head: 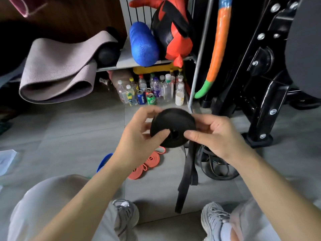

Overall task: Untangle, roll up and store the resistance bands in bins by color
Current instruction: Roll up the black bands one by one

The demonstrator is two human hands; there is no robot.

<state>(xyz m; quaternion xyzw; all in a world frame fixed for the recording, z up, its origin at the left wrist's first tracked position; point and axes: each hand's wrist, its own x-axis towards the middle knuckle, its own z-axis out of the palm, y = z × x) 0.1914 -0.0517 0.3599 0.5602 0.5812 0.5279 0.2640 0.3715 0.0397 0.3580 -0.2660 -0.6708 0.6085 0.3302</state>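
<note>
Clutter rings the black rolled resistance band (pixel 172 126) held mid-frame. At ten o'clock from it, a folded mauve yoga mat (pixel 57 72) droops off a grey metal shelf (pixel 125 62). At twelve o'clock a blue foam roller (pixel 143 44) and a red-and-black padded bag (pixel 173 30) rest on that shelf, with plastic bottles and drink cans (pixel 152 91) crowded on the floor below. At seven o'clock, coral-orange flat resistance bands (pixel 150 161) lie looped on the grey tiled floor (pixel 69 136). A blue object (pixel 104 162) beside them is mostly hidden by the left forearm. The left hand (pixel 139 136) pinches the roll's left edge, thumb on its near face. The right hand (pixel 217 136) pinches the right edge, thumb by the centre hole. A loose black tail (pixel 185 180) hangs toward six o'clock. At four o'clock a tangle of black bands (pixel 215 169) lies partly behind the right wrist, near a black steel machine frame (pixel 260 84) at two o'clock.
</note>
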